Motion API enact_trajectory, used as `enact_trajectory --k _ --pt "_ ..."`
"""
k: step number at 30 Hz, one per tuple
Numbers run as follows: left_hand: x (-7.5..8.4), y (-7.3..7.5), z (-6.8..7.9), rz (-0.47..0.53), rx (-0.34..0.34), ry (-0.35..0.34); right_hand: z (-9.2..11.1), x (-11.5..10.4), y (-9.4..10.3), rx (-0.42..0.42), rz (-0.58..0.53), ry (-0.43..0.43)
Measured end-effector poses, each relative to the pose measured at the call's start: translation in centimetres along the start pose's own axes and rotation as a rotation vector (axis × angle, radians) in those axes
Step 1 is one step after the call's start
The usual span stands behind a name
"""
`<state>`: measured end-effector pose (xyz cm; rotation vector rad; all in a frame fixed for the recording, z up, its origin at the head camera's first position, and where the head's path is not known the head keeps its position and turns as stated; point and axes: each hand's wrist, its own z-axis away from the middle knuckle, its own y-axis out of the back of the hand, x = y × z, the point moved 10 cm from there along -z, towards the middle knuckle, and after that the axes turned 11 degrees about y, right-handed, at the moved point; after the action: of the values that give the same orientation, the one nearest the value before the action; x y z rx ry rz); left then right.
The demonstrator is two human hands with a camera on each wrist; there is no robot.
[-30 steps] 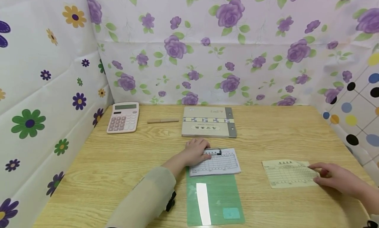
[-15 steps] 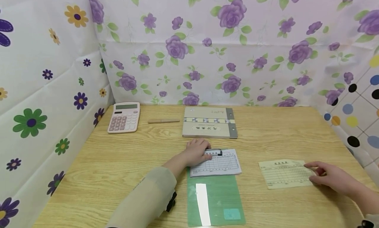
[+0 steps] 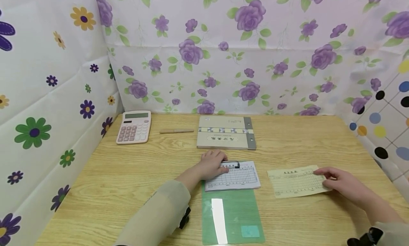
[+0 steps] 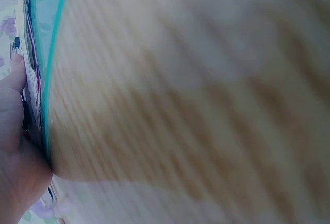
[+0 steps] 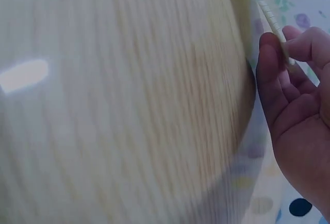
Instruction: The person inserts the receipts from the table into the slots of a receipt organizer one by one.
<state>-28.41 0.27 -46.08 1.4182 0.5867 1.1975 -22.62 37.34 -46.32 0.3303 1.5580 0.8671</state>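
A green translucent clipboard (image 3: 231, 214) lies on the table with a stack of white printed forms (image 3: 234, 178) under its metal clip (image 3: 230, 164). My left hand (image 3: 211, 165) holds the clipboard's clip end at the upper left corner, thumb over the forms and fingers bent beyond the clip; in the left wrist view the thumb (image 4: 18, 69) lies along the stack's edge. To the right, my right hand (image 3: 343, 184) pinches the right edge of a yellow printed form (image 3: 297, 182). The right wrist view shows that form (image 5: 268, 15) edge-on between thumb and fingers.
Behind the clipboard lies a beige account book (image 3: 223, 136) with a grey spine. A light brown pen (image 3: 176, 131) and a pink calculator (image 3: 134, 127) are at the back left of the wooden table (image 3: 127, 182). Flowered cloth (image 3: 211, 54) encloses the back and sides.
My right hand has moved left and slightly away from me, carrying the yellow form closer to the clipboard. My left hand stays at the clip.
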Motion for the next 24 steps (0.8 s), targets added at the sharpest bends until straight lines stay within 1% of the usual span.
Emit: enact_trajectory --k 5,7,10,12,15,17,19,21,24 --pt "0.2 0.1 0.1 0.012 0.000 0.000 -1.0 -0.7 -0.4 0.009 -0.015 -0.011" --pt "0.2 0.1 0.0 0.009 0.001 0.001 -1.2 -1.2 -0.4 0.024 -0.074 -0.004" --pt "0.2 0.0 0.0 0.008 -0.002 -0.001 -1.5 -2.3 -0.1 0.047 -0.168 0.040" --pt "0.2 0.0 0.0 0.012 -0.005 -0.002 -1.7 -3.3 0.1 0.054 -0.242 0.087" --pt "0.1 0.0 -0.1 0.014 -0.009 0.001 -2.2 -4.7 0.0 0.038 -0.317 0.141" --pt "0.1 0.0 -0.1 0.016 -0.011 0.003 -2.7 -5.4 -0.5 0.024 -0.327 0.144" --pt "0.0 0.0 -0.1 0.014 -0.011 0.001 -3.2 -5.8 -1.3 0.009 -0.305 0.122" --pt "0.0 0.0 -0.1 0.012 -0.012 -0.002 -3.8 -6.1 -2.5 -0.008 -0.289 0.097" --pt "0.0 0.0 -0.1 0.009 -0.011 -0.004 -4.6 -6.6 -4.3 -0.039 -0.248 0.091"
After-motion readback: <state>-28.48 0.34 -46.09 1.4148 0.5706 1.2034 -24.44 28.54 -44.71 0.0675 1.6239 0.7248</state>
